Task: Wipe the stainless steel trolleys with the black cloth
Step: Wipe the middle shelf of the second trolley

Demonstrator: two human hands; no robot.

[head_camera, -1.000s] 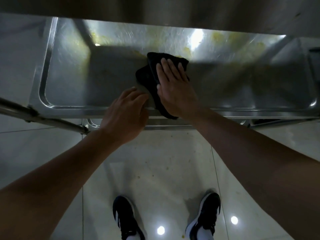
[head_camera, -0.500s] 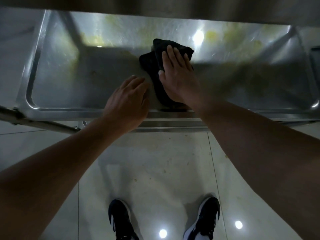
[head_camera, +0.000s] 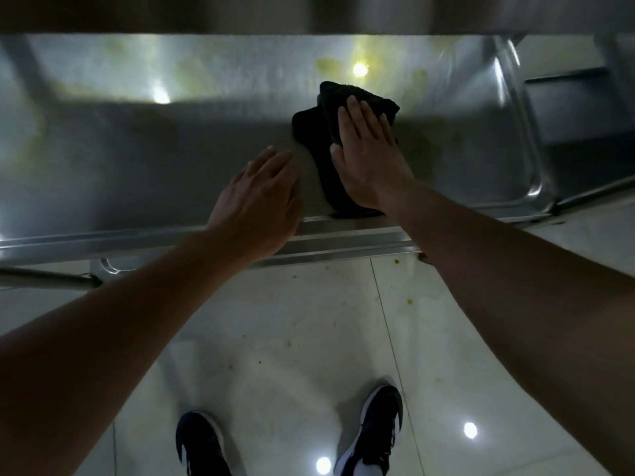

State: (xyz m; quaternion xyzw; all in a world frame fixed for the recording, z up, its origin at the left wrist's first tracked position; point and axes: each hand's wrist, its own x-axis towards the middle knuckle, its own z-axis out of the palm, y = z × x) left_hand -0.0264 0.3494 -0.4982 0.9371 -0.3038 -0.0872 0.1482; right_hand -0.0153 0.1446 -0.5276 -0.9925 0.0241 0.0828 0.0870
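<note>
The black cloth (head_camera: 323,132) lies bunched on the shelf of the stainless steel trolley (head_camera: 137,159), toward its right half and reaching back to the near rim. From the head view, I see my right hand (head_camera: 369,156) laid flat on top of the cloth, fingers straight and close together, pointing away from me, palm pressing the fabric against the metal; the thumb sits out to the left on the cloth's dark fold. Nothing is pinched or gripped there. My left hand (head_camera: 257,201) sits just beside the cloth, on its left, fingers extended and relaxed, spread over the shelf near the front rim; I cannot tell whether the palm touches the steel. It holds nothing. The shelf surface shows yellowish smears (head_camera: 326,65) along its far edge, beyond the cloth, and two bright light reflections. The raised right corner of the shelf curves round at the far right. Below the rim, pale floor tiles (head_camera: 309,338) carry small specks, and my two dark shoes (head_camera: 374,431) stand on them, well apart from the trolley.
</note>
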